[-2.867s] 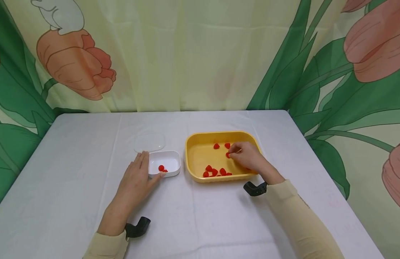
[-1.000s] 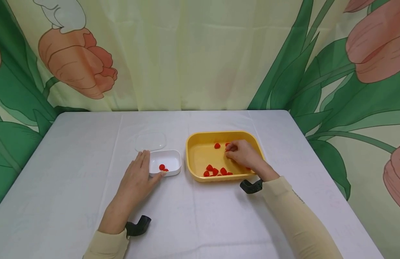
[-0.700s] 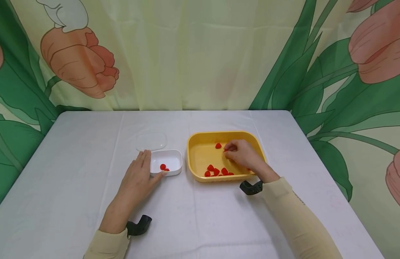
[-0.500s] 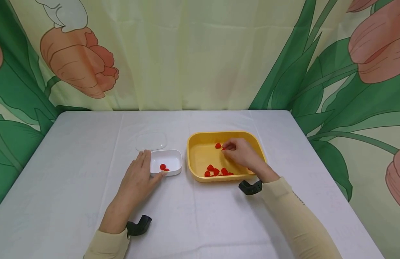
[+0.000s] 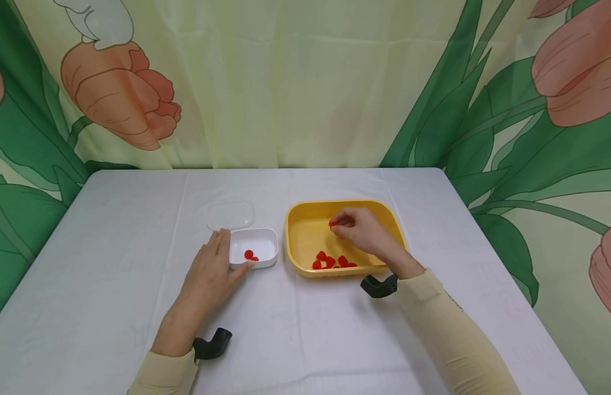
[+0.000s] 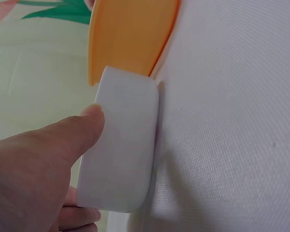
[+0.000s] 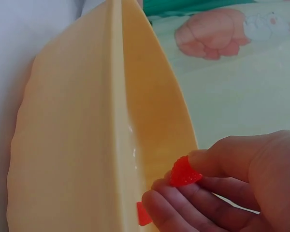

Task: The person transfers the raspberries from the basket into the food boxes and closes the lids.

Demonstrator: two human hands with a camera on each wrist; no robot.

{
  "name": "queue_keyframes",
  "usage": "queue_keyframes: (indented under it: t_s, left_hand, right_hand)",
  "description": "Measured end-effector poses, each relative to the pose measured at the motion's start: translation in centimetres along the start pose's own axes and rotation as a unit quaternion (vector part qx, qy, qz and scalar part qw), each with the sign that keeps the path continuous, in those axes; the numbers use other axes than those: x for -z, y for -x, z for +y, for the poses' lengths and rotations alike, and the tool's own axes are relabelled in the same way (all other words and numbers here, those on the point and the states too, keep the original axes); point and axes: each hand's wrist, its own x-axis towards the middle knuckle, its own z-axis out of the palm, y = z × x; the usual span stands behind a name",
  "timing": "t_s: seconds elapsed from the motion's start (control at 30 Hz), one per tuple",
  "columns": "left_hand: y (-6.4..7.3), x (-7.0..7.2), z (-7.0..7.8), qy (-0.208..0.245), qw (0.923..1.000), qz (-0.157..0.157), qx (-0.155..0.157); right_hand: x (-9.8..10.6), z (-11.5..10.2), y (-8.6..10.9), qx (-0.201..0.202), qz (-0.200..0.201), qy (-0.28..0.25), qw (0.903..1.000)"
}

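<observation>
My left hand steadies the white container at its near-left corner. Its fingers lie extended along the left end, and the thumb rests on the near wall's rim. Inside that container are a few small red pieces. Over the yellow tray, my right hand pinches a red raspberry between thumb and fingertips; the right wrist view shows its bumpy skin. Whether the fingers hide another raspberry, I cannot tell. Several more raspberries lie along the tray's near side.
A clear lid lies flat on the table behind the white container. The tray stands just right of the container, with a narrow gap between. White cloth covers the table, and a printed curtain hangs behind it.
My right hand has moved left across the tray's far part, where separate raspberries lay; its fingers now cover the spot of the leftmost one. My left hand and the container stay put.
</observation>
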Motion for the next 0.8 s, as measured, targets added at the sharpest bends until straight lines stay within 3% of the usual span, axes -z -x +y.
queue_keyframes:
  t_s: [0.5, 0.8]
  left_hand:
    - [0.1, 0.0, 0.1, -0.001, 1.0000, -0.007, 0.004]
    - [0.0, 0.1, 0.1, 0.000, 0.9999, -0.009, 0.010]
  right_hand:
    - [-0.8, -1.4, -0.2, 0.001, -0.024, -0.098, 0.9949]
    - [-1.7, -2.5, -0.5, 0.001, -0.040, -0.118, 0.9922]
